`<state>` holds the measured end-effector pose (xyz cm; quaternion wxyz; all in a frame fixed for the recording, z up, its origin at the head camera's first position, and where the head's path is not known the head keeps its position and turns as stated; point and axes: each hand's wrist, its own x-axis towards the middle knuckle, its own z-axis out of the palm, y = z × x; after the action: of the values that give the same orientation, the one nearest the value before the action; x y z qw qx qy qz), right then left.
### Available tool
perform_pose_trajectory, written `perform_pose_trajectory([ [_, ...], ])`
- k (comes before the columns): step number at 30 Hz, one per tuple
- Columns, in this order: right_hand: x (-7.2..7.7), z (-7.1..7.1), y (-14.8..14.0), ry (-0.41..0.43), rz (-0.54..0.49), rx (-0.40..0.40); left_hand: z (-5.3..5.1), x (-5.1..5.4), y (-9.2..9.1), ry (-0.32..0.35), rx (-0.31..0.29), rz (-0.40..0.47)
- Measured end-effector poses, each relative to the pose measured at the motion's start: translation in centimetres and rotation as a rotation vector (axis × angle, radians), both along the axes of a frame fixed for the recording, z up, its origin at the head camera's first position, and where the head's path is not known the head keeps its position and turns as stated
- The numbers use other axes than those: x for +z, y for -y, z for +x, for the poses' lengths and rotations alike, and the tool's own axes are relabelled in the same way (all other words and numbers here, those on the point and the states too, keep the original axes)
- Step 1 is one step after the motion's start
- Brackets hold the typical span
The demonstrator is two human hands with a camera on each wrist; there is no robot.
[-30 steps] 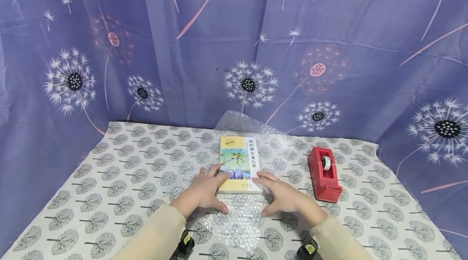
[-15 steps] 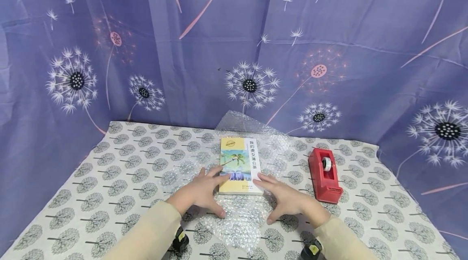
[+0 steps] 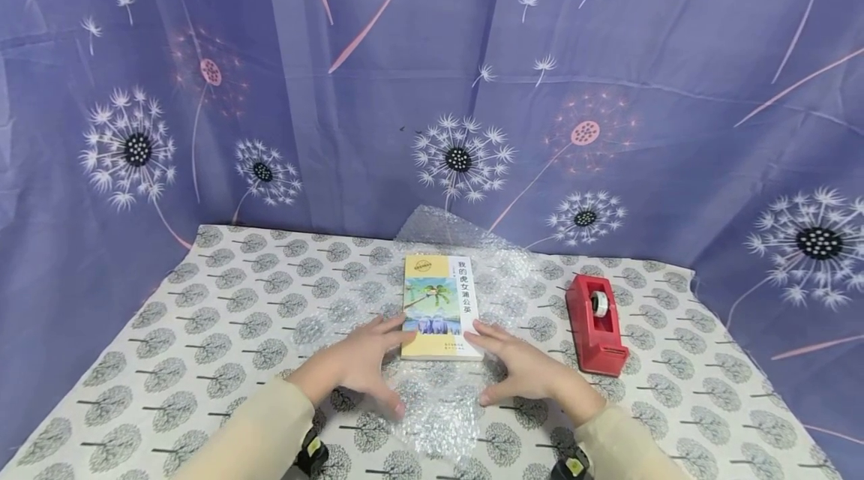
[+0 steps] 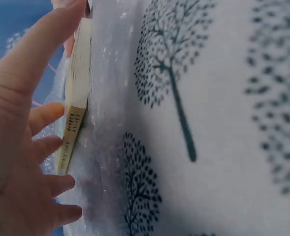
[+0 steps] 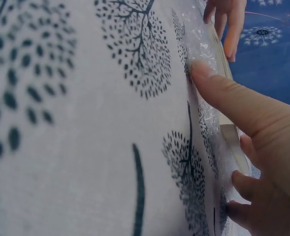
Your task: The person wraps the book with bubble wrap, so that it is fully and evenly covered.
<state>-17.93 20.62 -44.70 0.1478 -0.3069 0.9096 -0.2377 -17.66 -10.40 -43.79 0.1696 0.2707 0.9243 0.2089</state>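
Note:
A paperback book [image 3: 435,300] with a yellow and white cover and a palm-tree picture lies flat on a sheet of bubble wrap [image 3: 439,412]. My left hand [image 3: 358,360] is at the book's left side, fingers spread, fingertips at the cover's lower left edge. On the opposite side, my right hand [image 3: 523,367] has its fingertips at the lower right edge, thumb held apart. In the left wrist view the book's spine [image 4: 73,128] shows beside the left fingers. The right wrist view shows the page edges [image 5: 218,54] past the right thumb [image 5: 228,93].
A red tape dispenser [image 3: 597,326] with a roll of tape stands to the right of the book. The table is covered by a white cloth [image 3: 223,300] with a tree print. Behind it hangs a purple curtain [image 3: 351,127] with dandelions.
My left hand has shifted slightly left and towards me, its fingers now covering less of the cover. The right hand has barely moved. Book, bubble wrap and dispenser stay in place.

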Motion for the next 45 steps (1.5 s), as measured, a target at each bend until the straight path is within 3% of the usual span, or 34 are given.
perform_pose_trajectory([
  [6,0.0,0.1,-0.1,0.005,-0.001,0.006,1.6,0.2,0.1,-0.070,-0.089,-0.100],
  [12,0.0,-0.1,-0.2,0.023,-0.013,0.008,2.3,0.3,-0.5,-0.143,-0.083,-0.107],
  [21,-0.2,-0.3,-0.2,0.074,-0.038,0.019,1.4,-0.2,-0.7,-0.177,-0.065,-0.011],
  [32,0.0,-0.1,0.2,-0.053,-0.024,0.014,0.9,-0.3,-0.7,-0.203,-0.005,0.029],
  [45,0.5,-0.5,0.8,-0.140,-0.024,-0.066,-0.2,-0.7,-0.8,-0.320,0.018,0.091],
])
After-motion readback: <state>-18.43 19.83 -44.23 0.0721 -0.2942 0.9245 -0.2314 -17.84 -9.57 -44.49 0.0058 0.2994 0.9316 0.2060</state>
